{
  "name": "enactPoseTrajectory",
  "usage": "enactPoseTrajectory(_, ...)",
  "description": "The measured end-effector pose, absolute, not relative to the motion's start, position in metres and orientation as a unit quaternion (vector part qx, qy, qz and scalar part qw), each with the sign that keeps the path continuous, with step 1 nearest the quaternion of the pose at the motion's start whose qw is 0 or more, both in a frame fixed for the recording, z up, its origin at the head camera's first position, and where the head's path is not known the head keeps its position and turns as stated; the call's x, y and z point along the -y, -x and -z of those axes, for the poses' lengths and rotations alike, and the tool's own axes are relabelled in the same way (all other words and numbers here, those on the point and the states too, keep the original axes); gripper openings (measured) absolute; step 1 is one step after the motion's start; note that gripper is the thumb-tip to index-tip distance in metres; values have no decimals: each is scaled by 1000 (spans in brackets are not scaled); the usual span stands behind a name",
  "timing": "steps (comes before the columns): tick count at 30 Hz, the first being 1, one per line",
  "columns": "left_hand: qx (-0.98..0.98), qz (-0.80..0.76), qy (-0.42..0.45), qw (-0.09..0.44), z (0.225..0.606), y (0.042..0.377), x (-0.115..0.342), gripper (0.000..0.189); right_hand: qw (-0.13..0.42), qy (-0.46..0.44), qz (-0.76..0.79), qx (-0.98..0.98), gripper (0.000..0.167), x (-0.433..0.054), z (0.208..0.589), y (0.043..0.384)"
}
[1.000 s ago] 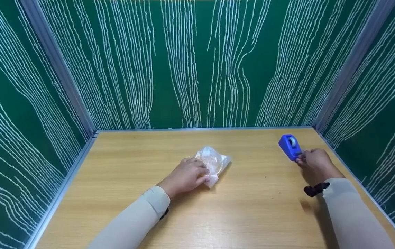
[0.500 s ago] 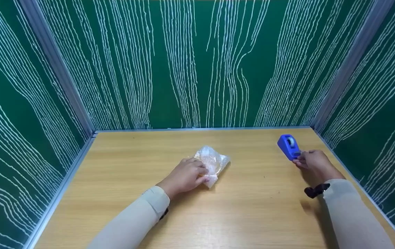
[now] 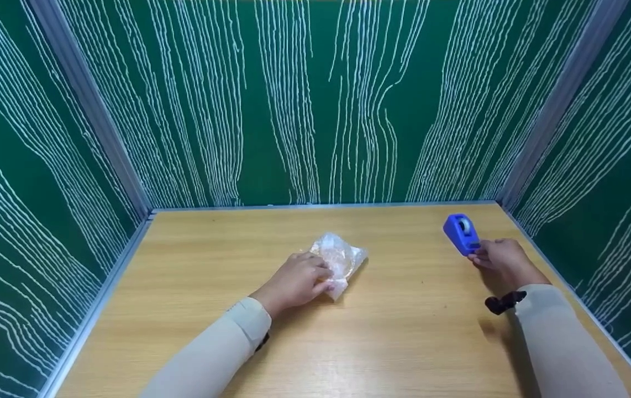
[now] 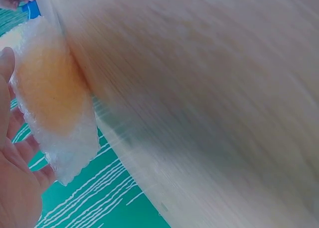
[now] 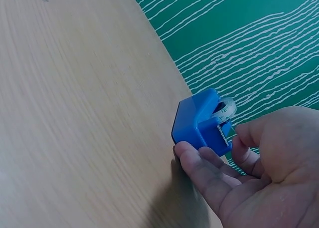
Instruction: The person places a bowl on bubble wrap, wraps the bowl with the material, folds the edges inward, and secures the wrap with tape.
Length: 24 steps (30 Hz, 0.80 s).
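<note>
At mid-table lies a bubble-wrap parcel (image 3: pixel 340 257), and the left wrist view shows something orange through its clear wrap. My left hand (image 3: pixel 301 279) holds the parcel's left side, thumb on the near face and fingers behind it. Toward the far right stands a blue tape dispenser (image 3: pixel 461 235) with a small roll of clear tape (image 5: pixel 225 109) in it. My right hand (image 3: pixel 506 258) grips the dispenser's front end. In the right wrist view its thumb is by the toothed cutter (image 5: pixel 222 135), while the other fingers lie along the lower front.
The wooden table (image 3: pixel 382 342) ends at green panels (image 3: pixel 271 110) with wavy white lines at the back and both sides. Grey metal posts (image 3: pixel 564 94) stand at the corners. A dark strap piece (image 3: pixel 506 303) juts from the right wrist.
My right fingertips have shifted slightly left at the dispenser's front end. The left hand and the parcel have stayed in place.
</note>
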<state>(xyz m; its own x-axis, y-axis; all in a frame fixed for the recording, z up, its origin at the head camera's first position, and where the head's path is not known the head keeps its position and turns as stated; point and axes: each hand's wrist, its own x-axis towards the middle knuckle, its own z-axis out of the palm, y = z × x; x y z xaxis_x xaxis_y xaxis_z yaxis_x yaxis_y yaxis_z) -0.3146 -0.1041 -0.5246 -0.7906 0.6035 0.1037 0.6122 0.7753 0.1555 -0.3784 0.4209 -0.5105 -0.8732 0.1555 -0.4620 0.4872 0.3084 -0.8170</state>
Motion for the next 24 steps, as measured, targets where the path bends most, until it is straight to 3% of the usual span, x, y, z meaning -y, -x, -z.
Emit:
enactPoseTrajectory(14,942,91,323,21,521,313,104,45,149,-216,557,-788,65,-424,517,387)
enactPoseTrajectory(24,944,114,311,2,521,312,104,46,143,-244,536,-795,65,-428,529,395)
